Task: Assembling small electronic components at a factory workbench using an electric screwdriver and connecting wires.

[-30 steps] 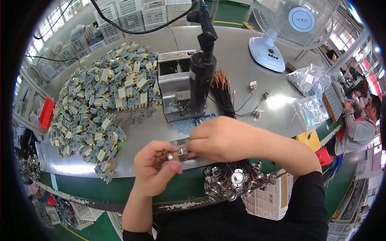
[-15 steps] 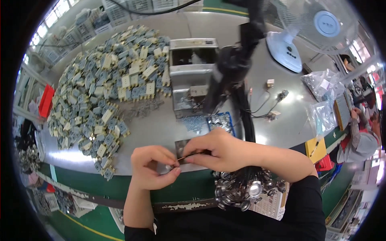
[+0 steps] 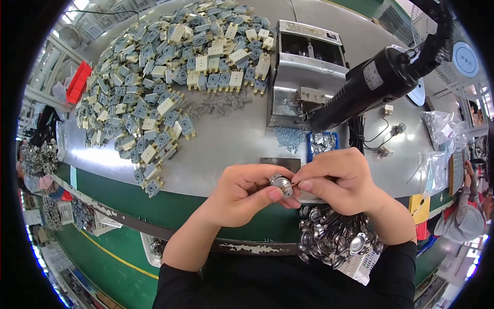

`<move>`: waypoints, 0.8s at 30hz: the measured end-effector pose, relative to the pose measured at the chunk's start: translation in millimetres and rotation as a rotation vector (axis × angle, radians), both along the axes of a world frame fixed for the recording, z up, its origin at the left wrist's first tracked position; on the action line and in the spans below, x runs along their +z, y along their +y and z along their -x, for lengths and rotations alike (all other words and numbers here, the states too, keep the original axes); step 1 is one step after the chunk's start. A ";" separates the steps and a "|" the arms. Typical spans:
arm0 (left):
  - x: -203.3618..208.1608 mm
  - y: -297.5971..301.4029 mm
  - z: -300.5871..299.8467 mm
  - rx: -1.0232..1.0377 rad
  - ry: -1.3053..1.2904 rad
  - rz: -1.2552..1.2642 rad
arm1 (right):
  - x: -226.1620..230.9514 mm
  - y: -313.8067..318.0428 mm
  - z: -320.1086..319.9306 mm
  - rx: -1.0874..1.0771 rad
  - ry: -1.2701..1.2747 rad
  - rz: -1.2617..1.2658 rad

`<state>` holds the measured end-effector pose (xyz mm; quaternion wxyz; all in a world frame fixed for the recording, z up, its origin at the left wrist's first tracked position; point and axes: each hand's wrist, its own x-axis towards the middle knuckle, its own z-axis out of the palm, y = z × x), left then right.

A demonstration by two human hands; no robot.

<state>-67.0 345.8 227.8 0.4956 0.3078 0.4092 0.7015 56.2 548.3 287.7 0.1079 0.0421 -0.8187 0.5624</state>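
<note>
My left hand (image 3: 241, 194) grips a small round metal cap (image 3: 281, 181) with a shiny rim between thumb and fingers. From the cap a thin brownish wire (image 3: 294, 184) runs to my right hand (image 3: 339, 181), which pinches it between thumb and forefinger. Both hands meet over the near edge of the bench, just in front of a flat dark metal plate (image 3: 280, 164). Under my right forearm hangs a bunch of similar round metal caps (image 3: 334, 239) on dark leads.
A big heap of grey-and-cream switch blocks (image 3: 170, 77) covers the back left, with loose springs (image 3: 218, 103) beside it. Past the plate lie small bluish screws (image 3: 290, 138) and a blue tray (image 3: 310, 149). A black electric screwdriver (image 3: 365, 82) hangs before a metal-cased machine (image 3: 293, 77).
The whole view has shifted, so bench items sit further right. The round cap, mostly hidden in my left hand before, now shows its face. My right hand still pinches the wire.
</note>
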 end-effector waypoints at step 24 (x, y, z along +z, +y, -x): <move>-26.8 3.5 6.1 -0.025 0.223 -0.261 | -0.9 -16.8 -8.1 0.026 0.199 -0.270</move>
